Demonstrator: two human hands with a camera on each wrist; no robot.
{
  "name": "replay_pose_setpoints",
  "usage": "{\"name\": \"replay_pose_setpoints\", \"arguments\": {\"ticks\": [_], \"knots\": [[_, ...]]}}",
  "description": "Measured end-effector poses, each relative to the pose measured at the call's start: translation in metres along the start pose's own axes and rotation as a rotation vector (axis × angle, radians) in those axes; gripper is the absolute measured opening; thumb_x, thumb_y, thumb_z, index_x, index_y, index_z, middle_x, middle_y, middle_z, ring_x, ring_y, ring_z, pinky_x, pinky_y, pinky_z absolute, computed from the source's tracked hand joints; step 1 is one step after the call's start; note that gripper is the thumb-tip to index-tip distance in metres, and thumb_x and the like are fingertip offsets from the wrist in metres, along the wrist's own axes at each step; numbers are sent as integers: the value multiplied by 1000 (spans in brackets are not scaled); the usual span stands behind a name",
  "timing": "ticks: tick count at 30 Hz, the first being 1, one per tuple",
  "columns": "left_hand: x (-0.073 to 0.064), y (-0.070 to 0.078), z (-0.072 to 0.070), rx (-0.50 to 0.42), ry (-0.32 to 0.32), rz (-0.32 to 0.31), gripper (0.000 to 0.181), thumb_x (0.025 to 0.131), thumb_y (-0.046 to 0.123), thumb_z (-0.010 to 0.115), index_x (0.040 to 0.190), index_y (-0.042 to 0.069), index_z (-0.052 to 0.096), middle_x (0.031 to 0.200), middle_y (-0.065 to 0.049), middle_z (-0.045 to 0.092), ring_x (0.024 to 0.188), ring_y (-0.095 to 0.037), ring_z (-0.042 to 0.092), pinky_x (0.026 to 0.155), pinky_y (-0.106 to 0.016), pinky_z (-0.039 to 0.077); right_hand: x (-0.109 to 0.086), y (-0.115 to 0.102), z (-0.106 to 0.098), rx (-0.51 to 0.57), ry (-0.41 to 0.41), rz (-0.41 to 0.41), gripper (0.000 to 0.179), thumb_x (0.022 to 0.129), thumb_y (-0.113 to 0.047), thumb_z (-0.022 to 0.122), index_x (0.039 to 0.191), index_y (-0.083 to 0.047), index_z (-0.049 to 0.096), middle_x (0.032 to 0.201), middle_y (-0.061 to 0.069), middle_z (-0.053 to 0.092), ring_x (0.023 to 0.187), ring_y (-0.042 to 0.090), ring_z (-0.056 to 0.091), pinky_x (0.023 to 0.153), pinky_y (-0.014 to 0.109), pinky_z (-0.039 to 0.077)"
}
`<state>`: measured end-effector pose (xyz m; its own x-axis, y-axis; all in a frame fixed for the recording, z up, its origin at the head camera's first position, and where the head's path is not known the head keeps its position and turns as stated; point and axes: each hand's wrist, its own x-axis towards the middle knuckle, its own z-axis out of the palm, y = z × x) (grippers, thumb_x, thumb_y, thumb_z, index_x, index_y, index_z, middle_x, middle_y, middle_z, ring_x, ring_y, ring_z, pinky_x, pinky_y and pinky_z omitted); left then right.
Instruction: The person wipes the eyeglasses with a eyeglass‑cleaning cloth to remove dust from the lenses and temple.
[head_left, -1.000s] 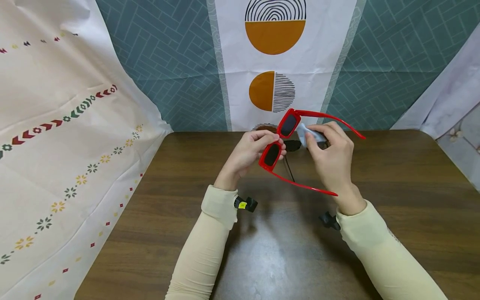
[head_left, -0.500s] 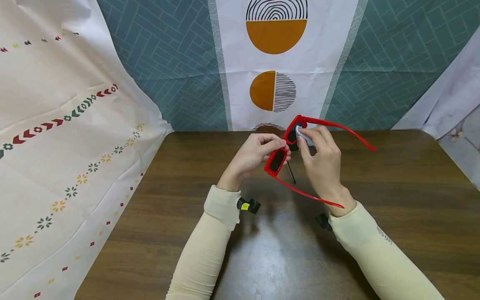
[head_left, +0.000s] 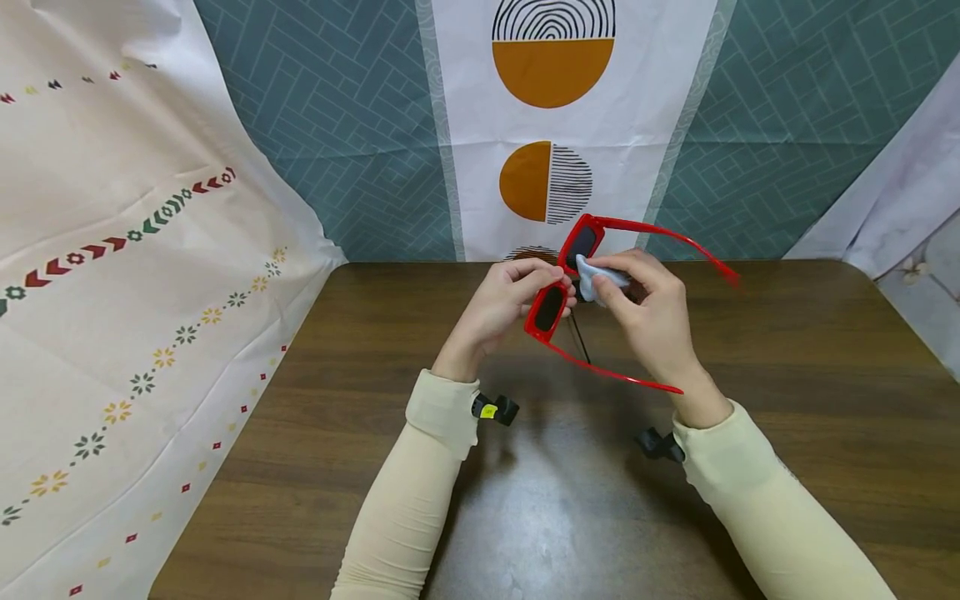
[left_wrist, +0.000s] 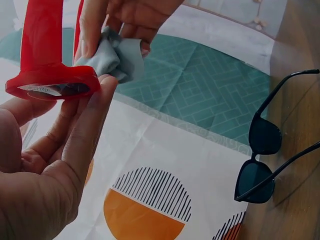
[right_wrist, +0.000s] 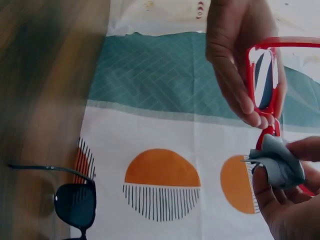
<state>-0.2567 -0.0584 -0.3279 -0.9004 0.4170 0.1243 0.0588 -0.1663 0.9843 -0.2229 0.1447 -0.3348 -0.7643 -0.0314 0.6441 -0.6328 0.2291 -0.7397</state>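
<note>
Red-framed sunglasses (head_left: pixel 547 310) with dark lenses are held up above the table, both temples unfolded and pointing right. My left hand (head_left: pixel 504 304) pinches them near the bridge, between thumb and fingers. In my right hand (head_left: pixel 656 312) a crumpled light-blue cloth (head_left: pixel 597 278) is gripped between thumb and fingers, at the upper lens. The left wrist view shows the cloth (left_wrist: pixel 117 57) bunched just behind the red frame (left_wrist: pixel 55 82). From the right wrist, the cloth (right_wrist: pixel 277 162) covers much of the nearer lens, while the other lens (right_wrist: pixel 264 80) shows by the left fingers.
Black sunglasses (left_wrist: pixel 260 160) stand on the brown wooden table (head_left: pixel 337 467) near its back edge, partly hidden behind the hands in the head view. Patterned cloth (head_left: pixel 337 125) hangs behind the table, and a cream embroidered cloth (head_left: pixel 150 333) drapes along its left side.
The red sunglasses tipped down and right, then came back up and left. My right hand moved the cloth onto the upper lens, then down toward the bridge. The left grip stayed.
</note>
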Motion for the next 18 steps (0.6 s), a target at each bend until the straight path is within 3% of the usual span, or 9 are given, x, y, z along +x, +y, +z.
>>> {"name": "replay_pose_setpoints", "arguments": {"ticks": [4,7,11,18], "knots": [[0,0,0,-23,18,4,23,106,16,60,109,-4,71,98,-18,73,91,-37,75,88,-48,61,2,-1,-2,-12,82,1,17,98,0,69,113,2,77,102,6,66,86,17,60,70,16,51],[0,-1,0,-33,22,6,23,106,17,61,108,-4,71,98,-18,73,92,-39,74,89,-50,60,1,2,-1,-133,152,-72,18,97,-1,70,113,2,77,103,13,67,85,19,59,70,16,47],[0,-1,0,-24,5,4,23,106,17,60,108,-3,71,98,-17,73,90,-36,75,90,-48,61,0,5,3,-291,236,-161,20,96,-2,71,115,0,78,106,21,67,94,28,63,79,16,46],[2,-3,3,0,-31,-3,22,106,16,60,108,-3,70,99,-16,73,87,-27,76,91,-46,61,-3,9,8,-402,268,-220,22,96,0,71,118,0,76,106,22,66,100,34,65,85,33,55]]}}
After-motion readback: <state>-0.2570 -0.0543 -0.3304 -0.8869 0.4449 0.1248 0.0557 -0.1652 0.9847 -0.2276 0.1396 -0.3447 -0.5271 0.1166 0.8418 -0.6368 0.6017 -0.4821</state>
